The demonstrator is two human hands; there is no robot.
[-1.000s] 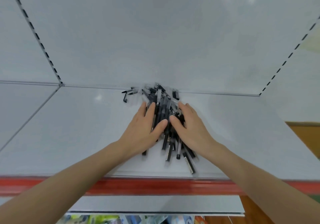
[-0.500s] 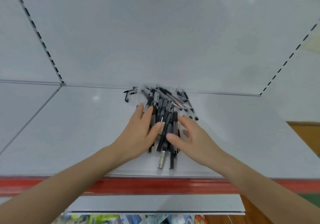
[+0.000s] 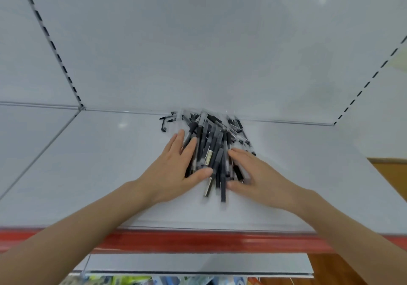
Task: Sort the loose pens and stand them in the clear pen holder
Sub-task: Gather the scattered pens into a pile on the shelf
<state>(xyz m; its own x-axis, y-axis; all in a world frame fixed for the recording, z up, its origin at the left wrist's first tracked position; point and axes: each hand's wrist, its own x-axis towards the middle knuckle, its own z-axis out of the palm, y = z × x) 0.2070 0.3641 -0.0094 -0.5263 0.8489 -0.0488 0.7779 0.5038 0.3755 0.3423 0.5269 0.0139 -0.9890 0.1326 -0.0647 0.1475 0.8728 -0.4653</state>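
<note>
A heap of several black and clear pens [image 3: 212, 148] lies on the white shelf [image 3: 88, 163], reaching back to the rear wall. My left hand [image 3: 174, 168] lies flat against the heap's left side, fingers straight, thumb stretched over a few pens. My right hand [image 3: 257, 174] presses on the right side with straight fingers and its thumb near the front pen tips. A few stray pens and caps [image 3: 166, 121] lie to the left at the back. No clear pen holder is in view.
The shelf has a red front strip [image 3: 198, 240] with a clear lip above it. A lower shelf with colourful packets [image 3: 132, 281] shows beneath. Slotted uprights [image 3: 52, 44] run up the white back panel.
Both hands have squeezed the pens into a narrower bundle lying front to back. My right hand slid back toward the front, uncovering pens on the right rear.
</note>
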